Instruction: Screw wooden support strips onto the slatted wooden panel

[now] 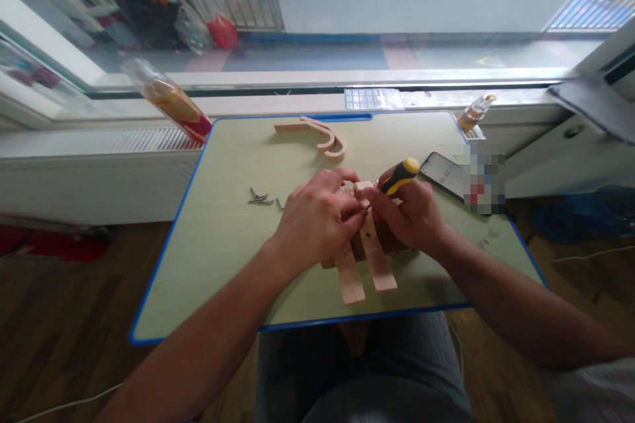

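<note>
A pale table (218, 258) with a blue rim fills the space by the window. At its middle lies a wooden assembly (370, 264), two slats jutting toward the person. The left hand (317, 218) grips its top end; the right hand (411, 215) clasps a yellow-and-black screwdriver (399, 175) against it. Farther back rest a curved wooden piece (322, 135), a phone (444, 175), and loose screws (260, 198).

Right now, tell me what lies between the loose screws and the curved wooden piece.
Head view: only bare tabletop between the screws and the curved wooden piece.
</note>
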A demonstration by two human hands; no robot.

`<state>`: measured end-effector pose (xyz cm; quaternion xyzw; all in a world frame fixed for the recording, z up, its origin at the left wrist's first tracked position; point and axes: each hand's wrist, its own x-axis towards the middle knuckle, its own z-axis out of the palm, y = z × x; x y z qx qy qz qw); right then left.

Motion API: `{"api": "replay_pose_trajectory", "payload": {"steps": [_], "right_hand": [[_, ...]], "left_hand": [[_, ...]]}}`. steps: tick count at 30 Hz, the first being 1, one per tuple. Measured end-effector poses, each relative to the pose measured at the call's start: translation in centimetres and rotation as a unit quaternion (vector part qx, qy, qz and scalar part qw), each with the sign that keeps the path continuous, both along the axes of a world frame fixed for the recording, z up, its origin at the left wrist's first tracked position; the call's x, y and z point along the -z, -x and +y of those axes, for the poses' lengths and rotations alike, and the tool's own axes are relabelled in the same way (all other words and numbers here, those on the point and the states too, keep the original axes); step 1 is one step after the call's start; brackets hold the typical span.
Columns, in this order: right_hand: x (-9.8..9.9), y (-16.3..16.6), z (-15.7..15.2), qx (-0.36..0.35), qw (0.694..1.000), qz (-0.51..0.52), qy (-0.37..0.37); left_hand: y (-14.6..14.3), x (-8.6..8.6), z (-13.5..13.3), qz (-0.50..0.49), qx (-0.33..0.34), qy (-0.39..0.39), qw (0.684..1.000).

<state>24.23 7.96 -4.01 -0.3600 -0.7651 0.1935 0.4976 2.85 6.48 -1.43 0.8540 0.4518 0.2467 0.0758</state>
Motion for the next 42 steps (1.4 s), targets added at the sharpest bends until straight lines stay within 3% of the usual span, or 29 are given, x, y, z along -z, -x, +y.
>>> {"api": "replay_pose_trajectory", "payload": {"steps": [5, 14, 42], "right_hand": [[-0.2, 0.1, 0.0, -0.007, 1.0, 0.002, 0.004], [0.1, 0.1, 0.3, -0.015, 1.0, 0.006, -0.002], [0.2, 0.6, 0.2, 0.002, 0.998, -0.041, 0.045]], "left_hand": [[0.1, -0.1, -0.2, -0.01, 0.008, -0.011, 1.0], [-0.2, 1.3, -0.1, -0.056, -0.01, 0.015, 0.998], [-0.6, 1.1, -0.2, -0.032, -0.036, 0.034, 0.998]]}}
